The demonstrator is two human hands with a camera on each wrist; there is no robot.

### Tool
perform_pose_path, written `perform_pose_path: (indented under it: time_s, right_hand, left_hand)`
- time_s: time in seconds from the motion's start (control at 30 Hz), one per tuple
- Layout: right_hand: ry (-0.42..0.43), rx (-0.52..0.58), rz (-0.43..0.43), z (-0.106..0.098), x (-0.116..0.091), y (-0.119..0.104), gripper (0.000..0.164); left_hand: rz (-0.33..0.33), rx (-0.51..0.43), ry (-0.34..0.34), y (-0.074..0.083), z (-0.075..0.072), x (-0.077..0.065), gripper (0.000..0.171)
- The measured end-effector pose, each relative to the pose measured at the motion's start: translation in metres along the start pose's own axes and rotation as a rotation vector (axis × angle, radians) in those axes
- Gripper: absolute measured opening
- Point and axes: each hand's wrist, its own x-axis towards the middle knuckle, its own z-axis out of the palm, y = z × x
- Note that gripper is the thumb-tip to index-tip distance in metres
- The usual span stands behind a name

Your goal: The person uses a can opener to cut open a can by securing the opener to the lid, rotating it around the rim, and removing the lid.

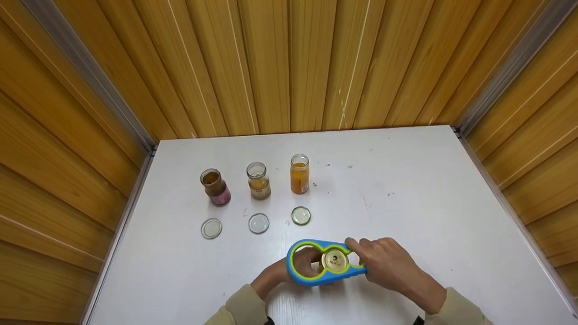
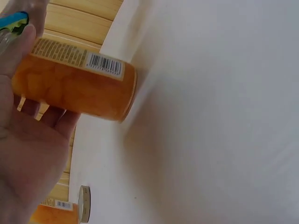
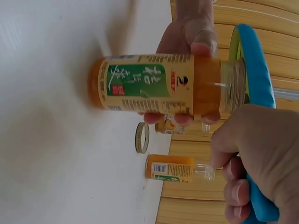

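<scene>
In my left hand (image 1: 303, 262) I hold a glass jar (image 3: 149, 84) of orange fruit, its label green and cream. Its gold lid (image 1: 335, 260) sits inside the smaller ring of a blue and green jar opener (image 1: 311, 282). The fingers of my right hand (image 1: 390, 264) curl round the narrow end of this opener, to the right of the lid. In the left wrist view, the jar's base is close over the table and my left hand (image 2: 32, 149) wraps its side. The opener's larger ring lies over my left hand in the head view.
Three lidless jars stand in a row farther back on the white table (image 1: 406, 180): a dark one (image 1: 219, 194), a pale yellow one (image 1: 259, 187) and an orange one (image 1: 300, 178). Before them lie a left lid (image 1: 211, 228), a middle lid (image 1: 258, 223) and a right lid (image 1: 300, 215).
</scene>
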Motion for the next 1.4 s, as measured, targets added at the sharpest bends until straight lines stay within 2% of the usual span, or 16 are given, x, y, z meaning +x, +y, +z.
perform_pose_path:
  time_s: [0.07,0.13,0.2,0.27,0.33,0.4,0.5,0.63,0.8,1.0,1.17,1.3,1.4]
  right_hand:
    - [-0.009,0.011,-0.057,-0.001,0.004,0.007,0.055]
    - [-0.023,0.032,-0.108,-0.001,0.007,0.013,0.058]
    - [-0.026,0.049,-0.158,-0.001,0.009,0.018,0.060]
    - [-0.025,0.066,-0.198,0.001,0.011,0.023,0.063]
    - [-0.017,0.082,-0.229,0.003,0.013,0.026,0.064]
    - [-0.007,0.090,-0.255,0.006,0.015,0.028,0.064]
    - [-0.003,0.102,-0.280,0.008,0.016,0.029,0.062]
    - [-0.018,0.114,-0.292,0.008,0.017,0.030,0.060]
    - [-0.026,0.147,-0.287,0.010,0.018,0.031,0.061]
    - [0.039,0.194,-0.286,0.011,0.018,0.034,0.063]
    - [0.082,0.219,-0.250,0.007,0.018,0.042,0.062]
    - [0.112,0.218,-0.212,0.002,0.017,0.052,0.062]
    - [0.125,0.207,-0.180,-0.001,0.015,0.060,0.060]
  left_hand:
    - [-0.037,-0.072,-0.078,0.002,-0.007,0.001,0.054]
    - [-0.092,-0.102,-0.125,0.004,-0.014,0.001,0.053]
    - [-0.156,-0.086,-0.166,0.004,-0.019,0.003,0.054]
    - [-0.183,-0.050,-0.204,0.003,-0.022,0.006,0.055]
    - [-0.186,-0.003,-0.252,0.002,-0.025,0.011,0.057]
    - [-0.173,0.006,-0.323,0.000,-0.027,0.016,0.058]
    - [-0.168,-0.012,-0.419,0.001,-0.030,0.025,0.059]
    - [-0.171,-0.046,-0.501,0.004,-0.031,0.034,0.051]
    - [-0.207,-0.058,-0.526,0.007,-0.033,0.036,0.049]
    - [-0.242,-0.132,-0.536,0.009,-0.032,0.035,0.043]
    - [-0.172,-0.185,-0.566,0.006,-0.031,0.035,0.052]
    - [-0.108,-0.120,-0.601,0.002,-0.029,0.039,0.057]
    - [-0.141,-0.034,-0.557,0.001,-0.028,0.038,0.061]
